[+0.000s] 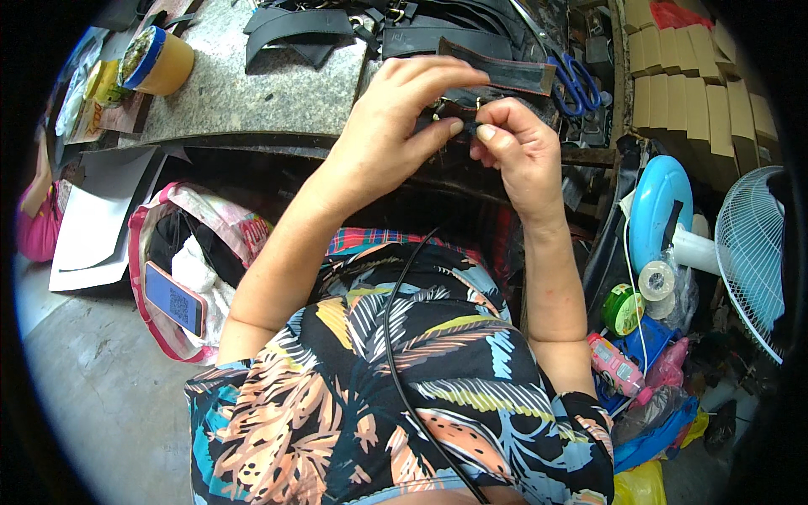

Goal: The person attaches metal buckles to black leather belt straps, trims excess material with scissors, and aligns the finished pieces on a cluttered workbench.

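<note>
Over the near edge of the workbench, both hands meet at a black leather strap (520,77) with reddish stitching along its edges. My left hand (391,114) curves round the strap from the left, its fingers on the far side and its thumb on the near side. Thumb and index finger of my right hand (526,156) pinch a small dark end of it, beside a small shiny metal part (478,103). What lies between the fingertips is partly hidden. Just beyond, several black leather straps (303,35) with buckles lie on the bench.
Blue-handled scissors (576,87) lie right of the strap. A yellow tub (164,63) with a blue rim stands on the stone slab (252,105). Stacked cardboard pieces (673,97) and a fan (753,244) are at right. A bag (143,295) holding a phone (174,299) sits at left.
</note>
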A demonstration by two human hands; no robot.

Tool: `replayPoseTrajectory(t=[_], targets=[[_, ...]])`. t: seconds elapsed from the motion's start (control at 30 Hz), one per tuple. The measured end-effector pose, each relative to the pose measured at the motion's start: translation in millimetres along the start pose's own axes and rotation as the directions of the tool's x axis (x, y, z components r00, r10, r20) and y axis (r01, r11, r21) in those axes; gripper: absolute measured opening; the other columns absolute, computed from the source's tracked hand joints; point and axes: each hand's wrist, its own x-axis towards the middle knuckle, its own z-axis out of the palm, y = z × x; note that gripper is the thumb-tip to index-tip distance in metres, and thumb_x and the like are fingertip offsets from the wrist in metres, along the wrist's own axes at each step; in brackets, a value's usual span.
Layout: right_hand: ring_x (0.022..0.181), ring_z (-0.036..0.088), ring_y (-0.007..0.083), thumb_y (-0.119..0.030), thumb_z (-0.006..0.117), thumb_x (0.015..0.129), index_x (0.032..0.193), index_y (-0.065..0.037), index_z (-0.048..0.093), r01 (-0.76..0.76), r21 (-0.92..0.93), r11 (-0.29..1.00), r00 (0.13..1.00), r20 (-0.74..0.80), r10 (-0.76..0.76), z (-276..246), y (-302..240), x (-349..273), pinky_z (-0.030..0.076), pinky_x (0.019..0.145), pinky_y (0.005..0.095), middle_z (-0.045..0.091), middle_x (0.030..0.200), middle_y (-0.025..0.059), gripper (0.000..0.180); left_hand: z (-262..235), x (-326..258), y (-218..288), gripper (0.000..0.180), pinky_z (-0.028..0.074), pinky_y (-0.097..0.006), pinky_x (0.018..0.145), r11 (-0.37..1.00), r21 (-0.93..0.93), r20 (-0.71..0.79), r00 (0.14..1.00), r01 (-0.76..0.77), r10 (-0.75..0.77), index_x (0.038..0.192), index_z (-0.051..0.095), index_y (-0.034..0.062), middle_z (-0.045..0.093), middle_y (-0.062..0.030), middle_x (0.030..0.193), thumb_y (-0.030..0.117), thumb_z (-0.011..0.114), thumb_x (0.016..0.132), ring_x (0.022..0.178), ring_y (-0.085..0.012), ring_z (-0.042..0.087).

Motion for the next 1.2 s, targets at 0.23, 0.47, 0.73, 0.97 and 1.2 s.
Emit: replayPoseTrajectory(t=[0.23,0.47,0.73,0.97,1.2], targets=[[0.068,0.058,0.0036,-0.013,0.064,0.097,0.102,-0.003,0.067,0.023,0.022,0.999,0.999,-0.028,-0.023,-3,-5,4,0.044,0.063,0.0185,0.065,0.079,-0.0012,0.012,0,-5,3,0.022,0.05,-0.031,0.084,0.941,-0.209,0.04,0.964,0.265,-0.263,0.103,0.072,-0.0007,0.07,-0.0098,0.095,0.009,0.076,0.084,0.091,-0.0195,0.064],[0.07,0.058,0.0055,-0.011,0.072,0.093,0.097,0.0,0.068,0.057,-0.278,0.959,0.998,-0.019,-0.065,-3,-11,2,0.049,0.064,0.0219,0.064,0.079,0.0003,0.012,6,-3,7,0.018,0.051,-0.037,0.071,0.986,-0.116,-0.096,0.987,0.119,-0.131,0.091,0.071,-0.0012,0.069,-0.0119,0.085,0.011,0.077,0.08,0.079,-0.029,0.062],[0.069,0.06,0.0064,-0.009,0.067,0.097,0.1,-0.001,0.069,0.039,-0.089,0.995,0.997,0.065,-0.033,-3,-10,3,0.05,0.063,0.0226,0.066,0.079,0.0004,0.01,1,-10,7,0.02,0.051,-0.026,0.086,0.725,-0.532,0.191,0.896,0.438,-0.401,0.111,0.07,-0.0013,0.069,-0.0059,0.106,0.005,0.067,0.093,0.097,-0.0108,0.063],[0.069,0.059,0.0048,-0.009,0.062,0.1,0.101,-0.001,0.069,0.035,-0.087,0.996,0.993,0.112,-0.025,-6,-18,1,0.049,0.062,0.0203,0.065,0.079,-0.0003,0.01,-10,-6,6,0.03,0.051,-0.03,0.093,0.947,-0.299,0.133,0.988,0.117,-0.08,0.119,0.068,-0.001,0.07,-0.0079,0.111,-0.005,0.065,0.09,0.1,-0.0167,0.066],[0.066,0.059,0.0043,-0.011,0.062,0.1,0.1,-0.002,0.067,0.0,0.091,0.996,0.999,0.049,-0.004,4,-6,-2,0.048,0.056,0.0203,0.064,0.078,-0.0006,0.011,-10,-6,0,0.029,0.053,-0.032,0.085,0.949,-0.314,0.091,0.995,-0.019,0.05,0.099,0.067,0.0009,0.068,-0.0095,0.098,-0.013,0.07,0.073,0.093,-0.0225,0.067]])
